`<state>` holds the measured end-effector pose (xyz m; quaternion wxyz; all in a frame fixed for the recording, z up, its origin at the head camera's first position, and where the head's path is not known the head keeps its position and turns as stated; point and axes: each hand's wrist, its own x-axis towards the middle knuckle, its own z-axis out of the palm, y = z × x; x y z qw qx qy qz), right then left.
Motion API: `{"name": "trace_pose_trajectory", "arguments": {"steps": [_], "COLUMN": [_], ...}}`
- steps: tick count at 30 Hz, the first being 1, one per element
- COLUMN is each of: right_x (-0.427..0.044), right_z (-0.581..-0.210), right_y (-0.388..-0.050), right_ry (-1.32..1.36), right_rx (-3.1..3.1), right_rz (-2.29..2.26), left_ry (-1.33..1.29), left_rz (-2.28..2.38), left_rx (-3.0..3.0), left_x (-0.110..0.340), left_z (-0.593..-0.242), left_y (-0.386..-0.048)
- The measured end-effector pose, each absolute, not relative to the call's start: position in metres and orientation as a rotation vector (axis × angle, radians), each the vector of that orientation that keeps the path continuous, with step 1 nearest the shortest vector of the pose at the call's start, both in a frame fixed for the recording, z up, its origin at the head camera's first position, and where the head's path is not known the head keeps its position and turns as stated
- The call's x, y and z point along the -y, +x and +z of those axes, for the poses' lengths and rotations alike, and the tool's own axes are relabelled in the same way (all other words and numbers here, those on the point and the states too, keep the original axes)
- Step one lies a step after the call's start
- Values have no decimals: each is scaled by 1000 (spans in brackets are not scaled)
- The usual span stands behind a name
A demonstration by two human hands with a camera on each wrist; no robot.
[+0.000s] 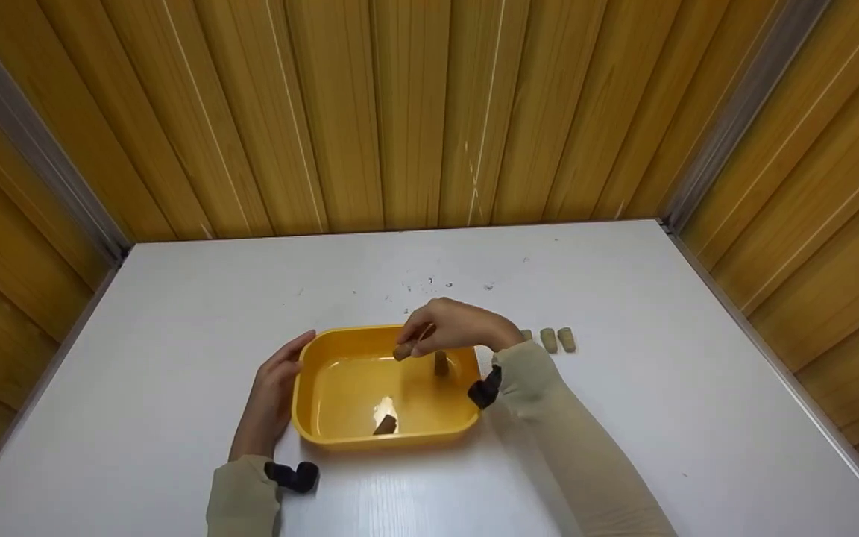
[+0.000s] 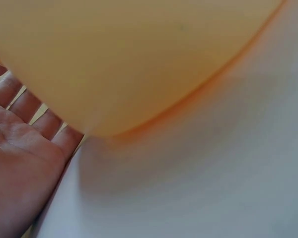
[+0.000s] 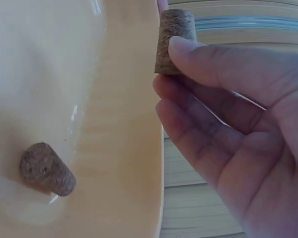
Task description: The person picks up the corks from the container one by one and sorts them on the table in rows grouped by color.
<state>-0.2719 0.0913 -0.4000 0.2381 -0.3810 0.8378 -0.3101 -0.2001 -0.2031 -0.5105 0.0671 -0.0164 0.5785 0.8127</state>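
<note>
A yellow plastic tray [image 1: 340,438] stands on the white table. My left hand [image 1: 274,388] rests against its left wall, fingers extended along the side; the left wrist view shows the palm and fingers [image 2: 26,106] beside the tray's blurred wall. Over the tray's far right part, my right hand [image 1: 455,324] pinches a tapered brown cork [image 3: 176,27] between thumb and fingers. Inside the tray, one cork [image 1: 441,364] is near the right end and another cork [image 1: 385,425] lies by the near wall.
Right of the tray, light corks [image 1: 548,341] stand in a row on the table [image 1: 661,418], one partly hidden by the right wrist. Dark crumbs [image 1: 430,282] are scattered behind the tray. Yellow wood-patterned walls [image 1: 414,112] border the table's back and sides.
</note>
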Motion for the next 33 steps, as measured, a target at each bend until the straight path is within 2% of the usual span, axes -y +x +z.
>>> {"name": "trace_pose_trajectory", "arguments": {"steps": [13, 33], "right_x": [-129, -193], "right_z": [-401, -421], "right_y": [-271, -260], "right_ry": [-1027, -853], "right_rx": [-2295, -2377], "right_rz": [-1095, -1266], "left_ry": [-61, -58], "left_rz": [2490, 2481], "left_rx": [-1689, -1714], "left_x": [207, 204], "left_z": [-510, -510], "left_y": [-198, -200]}}
